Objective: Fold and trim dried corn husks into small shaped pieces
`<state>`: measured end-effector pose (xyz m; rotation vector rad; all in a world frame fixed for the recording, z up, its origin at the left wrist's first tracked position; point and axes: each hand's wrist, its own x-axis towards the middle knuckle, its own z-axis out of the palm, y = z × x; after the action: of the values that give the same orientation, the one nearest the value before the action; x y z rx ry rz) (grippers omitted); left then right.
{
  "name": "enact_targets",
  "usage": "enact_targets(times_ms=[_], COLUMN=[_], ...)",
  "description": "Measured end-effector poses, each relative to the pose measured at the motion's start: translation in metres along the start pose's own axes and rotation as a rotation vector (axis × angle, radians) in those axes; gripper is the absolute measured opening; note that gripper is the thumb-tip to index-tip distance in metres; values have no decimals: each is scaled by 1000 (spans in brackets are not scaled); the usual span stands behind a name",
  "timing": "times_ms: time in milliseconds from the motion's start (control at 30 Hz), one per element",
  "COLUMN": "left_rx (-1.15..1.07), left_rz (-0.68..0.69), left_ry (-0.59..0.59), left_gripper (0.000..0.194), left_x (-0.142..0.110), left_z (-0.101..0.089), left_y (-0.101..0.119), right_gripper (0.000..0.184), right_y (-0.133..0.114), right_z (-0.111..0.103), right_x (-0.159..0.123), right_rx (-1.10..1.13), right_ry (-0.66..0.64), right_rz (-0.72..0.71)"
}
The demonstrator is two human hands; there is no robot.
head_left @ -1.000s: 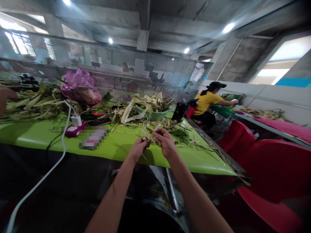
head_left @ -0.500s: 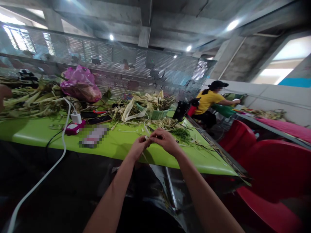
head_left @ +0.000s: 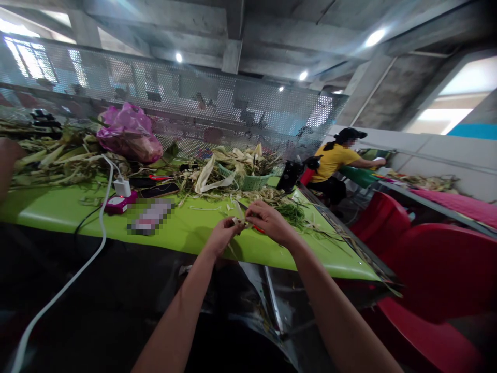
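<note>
Over the front of the green-covered table (head_left: pixel 186 246), my left hand (head_left: pixel 222 235) pinches a pale strip that looks like corn husk (head_left: pixel 235 220). Close on its right, my right hand (head_left: pixel 267 220) has thumb and fingers pressed together on the strip's other end. Below that hand shows something red (head_left: pixel 258 229), perhaps a tool's handle, mostly covered by the fingers. Beyond the hands stands a green basket (head_left: pixel 252 182) heaped with dry husks (head_left: pixel 229 160), and scraps lie around it. Green stringy strands (head_left: pixel 293 215) lie right of my right hand.
At left are a pink plastic bag (head_left: pixel 130 134), a husk pile (head_left: pixel 54 160), a magenta power block (head_left: pixel 121 202) with a white cable (head_left: pixel 103 228), and a blurred flat item (head_left: pixel 151 216). Red chairs (head_left: pixel 438 264) stand at right. A person in yellow (head_left: pixel 336 160) sits beyond; another's arm (head_left: pixel 8 166) shows at left.
My right hand has moved slightly right, away from my left, baring more of the pale strip and a red thing below. The arm at far left has come further into view.
</note>
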<state>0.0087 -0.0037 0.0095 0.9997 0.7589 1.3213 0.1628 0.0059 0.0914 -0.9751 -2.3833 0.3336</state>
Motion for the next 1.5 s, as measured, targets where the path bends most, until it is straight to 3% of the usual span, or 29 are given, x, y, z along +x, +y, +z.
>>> enact_targets(times_ms=[467, 833, 1500], left_rx=[96, 14, -8], left_rz=[59, 39, 24], left_ry=[-99, -71, -78], left_gripper=[29, 37, 36], left_x=[3, -2, -4], left_z=[-4, 0, 2], left_y=[-7, 0, 3], right_gripper=[10, 10, 9], right_y=[11, 1, 3], right_z=[0, 1, 1], right_x=[2, 2, 2], right_rx=[-18, -129, -96], right_ry=[-52, 31, 43], right_rz=[62, 58, 24])
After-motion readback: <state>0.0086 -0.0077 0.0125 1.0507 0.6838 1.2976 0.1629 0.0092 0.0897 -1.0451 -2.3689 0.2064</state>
